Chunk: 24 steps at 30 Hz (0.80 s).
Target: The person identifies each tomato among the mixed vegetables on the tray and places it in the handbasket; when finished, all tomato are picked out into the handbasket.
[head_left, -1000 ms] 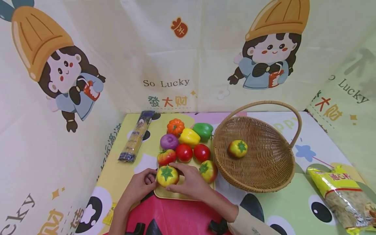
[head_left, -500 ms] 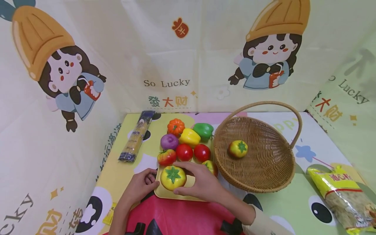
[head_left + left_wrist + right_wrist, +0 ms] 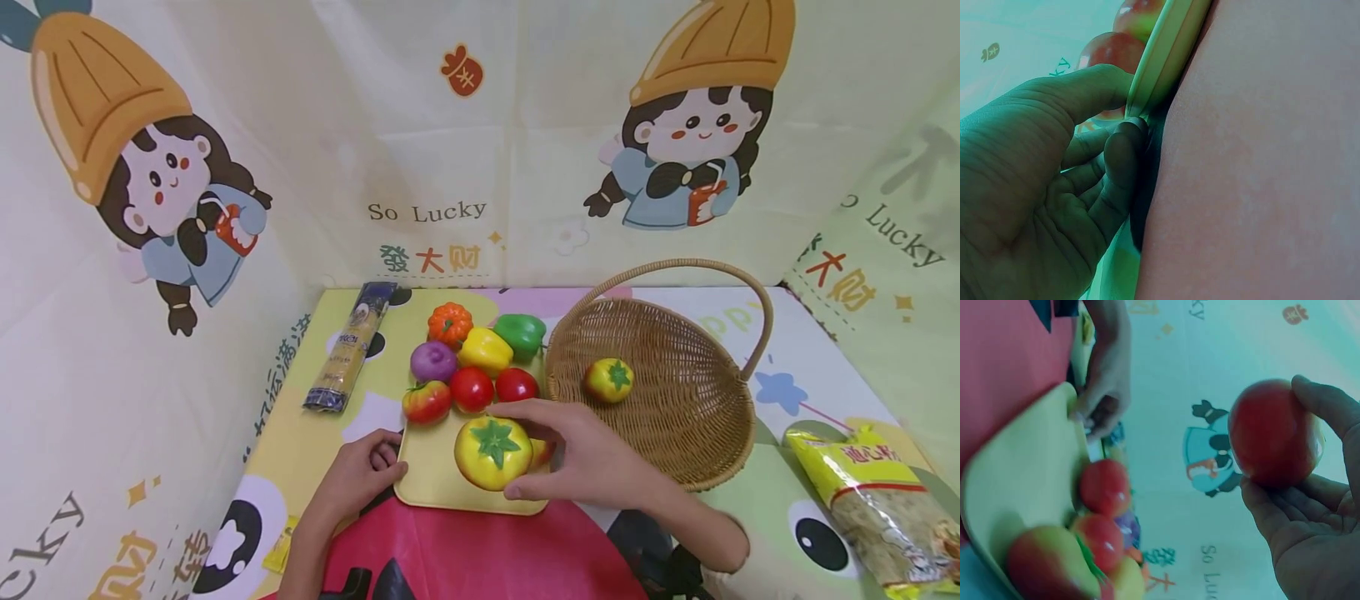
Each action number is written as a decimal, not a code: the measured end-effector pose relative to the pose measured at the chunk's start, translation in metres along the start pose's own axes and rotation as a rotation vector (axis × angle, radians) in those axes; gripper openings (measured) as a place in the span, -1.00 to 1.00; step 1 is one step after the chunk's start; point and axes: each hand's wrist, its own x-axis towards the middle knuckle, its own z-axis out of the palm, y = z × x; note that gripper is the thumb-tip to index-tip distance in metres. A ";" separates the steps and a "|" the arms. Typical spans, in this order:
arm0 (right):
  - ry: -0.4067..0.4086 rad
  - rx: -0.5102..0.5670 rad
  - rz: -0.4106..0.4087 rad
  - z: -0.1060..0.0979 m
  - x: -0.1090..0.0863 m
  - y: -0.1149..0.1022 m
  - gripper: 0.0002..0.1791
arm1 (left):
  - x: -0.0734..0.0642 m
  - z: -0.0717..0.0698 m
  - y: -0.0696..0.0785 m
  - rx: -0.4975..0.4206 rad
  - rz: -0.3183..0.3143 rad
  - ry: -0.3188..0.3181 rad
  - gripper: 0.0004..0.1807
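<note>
My right hand (image 3: 592, 458) holds a yellow-and-red tomato (image 3: 480, 467) with a green star-shaped top, raised above the tray. Its red underside shows in the right wrist view, between thumb and fingertips. My left hand (image 3: 362, 468) pinches the left rim of the pale yellow tray (image 3: 427, 492); the left wrist view has the thumb over the tray rim (image 3: 1163, 62) and fingers beneath. Toward the tray's back lie two red tomatoes (image 3: 472, 389), a red-yellow tomato (image 3: 427, 403), a purple onion (image 3: 432, 361), yellow pepper (image 3: 486, 350), green pepper (image 3: 520, 335) and orange pumpkin (image 3: 450, 323). Another yellow-red tomato (image 3: 542, 452) is mostly hidden behind my right hand.
Right of the tray stands a wicker basket (image 3: 682, 417) with a tall handle and one yellow-red tomato (image 3: 608, 380) inside. A spaghetti packet (image 3: 348, 350) lies at the left. A bag of pasta (image 3: 877, 508) lies at the far right.
My right hand has lifted the yellow-and-red tomato from the tray's left front and carried it to the right. The left hand keeps its place at the tray rim.
</note>
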 end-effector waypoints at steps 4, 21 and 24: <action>-0.028 -0.037 -0.028 -0.019 -0.008 -0.007 -0.25 | -0.001 0.000 0.001 -0.002 -0.012 0.005 -0.63; -0.168 -0.171 -0.116 -0.083 -0.032 -0.003 -0.26 | 0.001 0.000 -0.004 -0.001 -0.022 0.003 -0.65; -0.220 -0.124 -0.165 -0.095 -0.032 0.003 -0.23 | 0.001 0.001 -0.004 -0.003 -0.022 0.002 -0.65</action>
